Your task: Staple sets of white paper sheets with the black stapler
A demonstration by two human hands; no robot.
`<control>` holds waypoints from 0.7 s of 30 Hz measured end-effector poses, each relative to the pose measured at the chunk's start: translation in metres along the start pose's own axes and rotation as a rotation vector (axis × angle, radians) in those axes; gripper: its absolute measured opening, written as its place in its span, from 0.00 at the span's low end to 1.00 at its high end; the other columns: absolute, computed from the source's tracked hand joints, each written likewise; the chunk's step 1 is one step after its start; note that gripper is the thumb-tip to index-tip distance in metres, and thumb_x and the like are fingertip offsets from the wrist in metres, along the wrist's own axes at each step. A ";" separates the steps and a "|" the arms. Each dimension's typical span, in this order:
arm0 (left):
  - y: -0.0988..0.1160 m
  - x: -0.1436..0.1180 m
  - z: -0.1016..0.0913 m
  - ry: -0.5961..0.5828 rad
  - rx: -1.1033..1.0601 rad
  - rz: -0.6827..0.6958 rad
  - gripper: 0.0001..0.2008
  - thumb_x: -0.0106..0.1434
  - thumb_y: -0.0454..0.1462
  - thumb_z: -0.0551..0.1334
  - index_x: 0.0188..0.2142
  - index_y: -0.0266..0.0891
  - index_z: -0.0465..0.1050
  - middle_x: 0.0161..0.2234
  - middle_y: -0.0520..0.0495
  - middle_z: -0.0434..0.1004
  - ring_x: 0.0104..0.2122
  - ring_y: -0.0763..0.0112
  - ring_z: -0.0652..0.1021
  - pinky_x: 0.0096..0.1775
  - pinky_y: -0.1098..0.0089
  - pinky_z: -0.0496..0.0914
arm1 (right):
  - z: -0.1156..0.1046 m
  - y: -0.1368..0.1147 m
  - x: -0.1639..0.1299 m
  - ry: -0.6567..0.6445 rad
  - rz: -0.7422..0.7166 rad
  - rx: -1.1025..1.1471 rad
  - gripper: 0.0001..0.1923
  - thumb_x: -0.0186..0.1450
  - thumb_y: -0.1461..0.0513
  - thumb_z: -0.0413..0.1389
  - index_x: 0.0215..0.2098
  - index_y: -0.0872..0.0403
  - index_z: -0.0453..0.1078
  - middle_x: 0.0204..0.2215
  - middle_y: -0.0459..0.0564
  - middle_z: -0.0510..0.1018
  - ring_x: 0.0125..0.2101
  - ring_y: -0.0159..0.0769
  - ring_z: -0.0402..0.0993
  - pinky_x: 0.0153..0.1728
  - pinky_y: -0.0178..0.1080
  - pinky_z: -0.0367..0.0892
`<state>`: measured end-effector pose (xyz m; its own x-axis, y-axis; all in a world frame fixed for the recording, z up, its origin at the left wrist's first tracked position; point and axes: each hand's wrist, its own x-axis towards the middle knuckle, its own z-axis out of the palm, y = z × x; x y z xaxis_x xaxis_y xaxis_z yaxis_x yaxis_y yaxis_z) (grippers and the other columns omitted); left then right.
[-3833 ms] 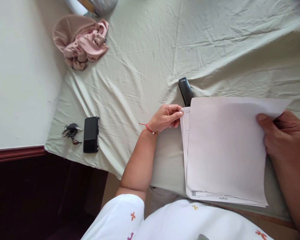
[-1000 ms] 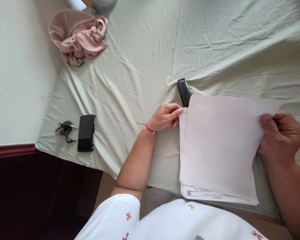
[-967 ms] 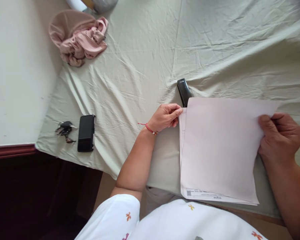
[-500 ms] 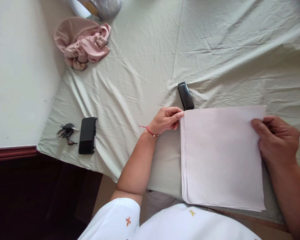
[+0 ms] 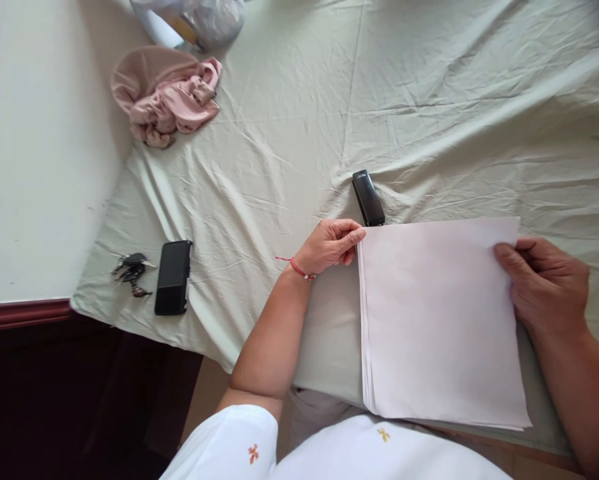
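Note:
A stack of white paper sheets is held between my two hands over the front edge of the table. My left hand pinches its upper left corner, thumb on top. On the right, my right hand grips the upper part of the right edge, its thumb on the top sheet and its other fingers partly hidden. The left edges of the sheets fan slightly apart. Just beyond the upper left corner lies a black stapler, close to my left fingertips.
A pale green cloth covers the table, with wrinkles. At left lie a black phone and a bunch of keys. Farther back are a crumpled pink cloth and a clear plastic bag. A white wall borders the left side.
My right hand has shifted slightly left with the right edge of the sheets. The whole view has moved a little; my left hand keeps its pinch on the corner.

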<state>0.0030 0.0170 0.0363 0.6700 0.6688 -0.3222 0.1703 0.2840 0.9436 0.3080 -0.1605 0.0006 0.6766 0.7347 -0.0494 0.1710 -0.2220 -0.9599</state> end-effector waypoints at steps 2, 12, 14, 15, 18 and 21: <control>0.000 0.000 0.000 -0.003 -0.005 -0.001 0.30 0.56 0.61 0.75 0.32 0.36 0.74 0.15 0.56 0.69 0.14 0.82 0.68 0.16 0.78 0.54 | -0.001 0.001 0.000 0.004 -0.008 -0.015 0.16 0.57 0.50 0.74 0.34 0.52 0.82 0.25 0.41 0.77 0.24 0.27 0.66 0.25 0.32 0.63; -0.011 0.003 -0.003 0.009 -0.093 0.053 0.23 0.52 0.51 0.81 0.33 0.36 0.79 0.19 0.57 0.70 0.17 0.82 0.71 0.16 0.78 0.58 | 0.007 -0.008 -0.004 0.018 -0.101 -0.127 0.14 0.63 0.50 0.69 0.40 0.50 0.81 0.28 0.43 0.78 0.26 0.28 0.68 0.28 0.34 0.65; -0.013 0.003 -0.002 0.037 -0.129 0.087 0.22 0.53 0.52 0.80 0.34 0.37 0.80 0.21 0.57 0.71 0.17 0.82 0.71 0.16 0.78 0.58 | 0.008 -0.006 -0.001 0.027 -0.197 -0.105 0.19 0.63 0.49 0.70 0.47 0.48 0.80 0.38 0.46 0.82 0.34 0.32 0.74 0.36 0.36 0.72; -0.014 0.004 -0.002 0.043 -0.146 0.103 0.22 0.54 0.52 0.80 0.34 0.38 0.81 0.21 0.56 0.71 0.18 0.82 0.71 0.16 0.78 0.58 | 0.008 -0.004 0.001 0.021 -0.238 -0.083 0.23 0.62 0.48 0.70 0.52 0.47 0.79 0.44 0.48 0.83 0.38 0.33 0.77 0.42 0.39 0.75; -0.013 0.003 0.003 0.052 -0.195 0.135 0.20 0.56 0.52 0.79 0.33 0.39 0.81 0.21 0.56 0.70 0.18 0.82 0.70 0.17 0.77 0.58 | 0.004 -0.003 0.004 -0.064 -0.203 -0.004 0.36 0.60 0.43 0.72 0.63 0.44 0.74 0.51 0.51 0.84 0.45 0.37 0.81 0.48 0.42 0.78; -0.010 0.004 0.012 0.083 -0.255 0.145 0.21 0.54 0.52 0.80 0.32 0.40 0.81 0.21 0.56 0.70 0.18 0.83 0.67 0.18 0.76 0.59 | -0.002 -0.008 0.001 -0.172 -0.011 0.067 0.40 0.58 0.40 0.73 0.64 0.44 0.75 0.41 0.50 0.86 0.38 0.39 0.83 0.37 0.40 0.80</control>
<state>0.0125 0.0088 0.0266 0.6112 0.7656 -0.2005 -0.1166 0.3377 0.9340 0.3093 -0.1592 0.0092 0.5413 0.8370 -0.0803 0.1256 -0.1749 -0.9766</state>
